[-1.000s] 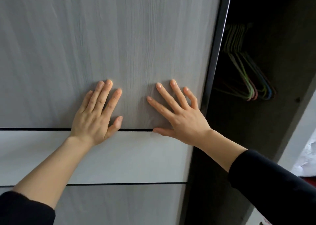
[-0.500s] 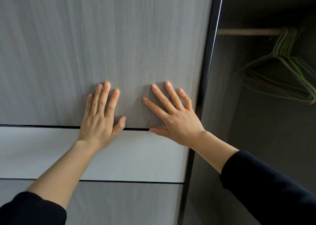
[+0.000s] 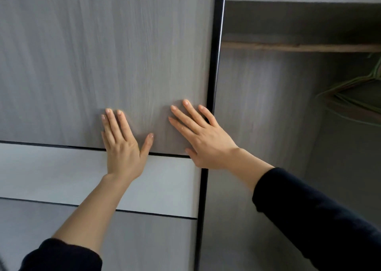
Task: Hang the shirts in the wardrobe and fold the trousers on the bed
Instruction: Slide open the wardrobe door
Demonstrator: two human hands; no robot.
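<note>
Left hand [image 3: 123, 153] and right hand [image 3: 204, 140] press flat, fingers straight, on the wardrobe door [image 3: 103, 54].

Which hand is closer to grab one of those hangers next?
Probably the right hand: it lies flat at the edge of the door, beside the opening where the hangers hang. The left hand is farther.

A grey wood-grain wardrobe door [image 3: 92, 54] fills the left, black-edged. Beside it, a wooden rail [image 3: 299, 47] crosses the dim interior.
</note>
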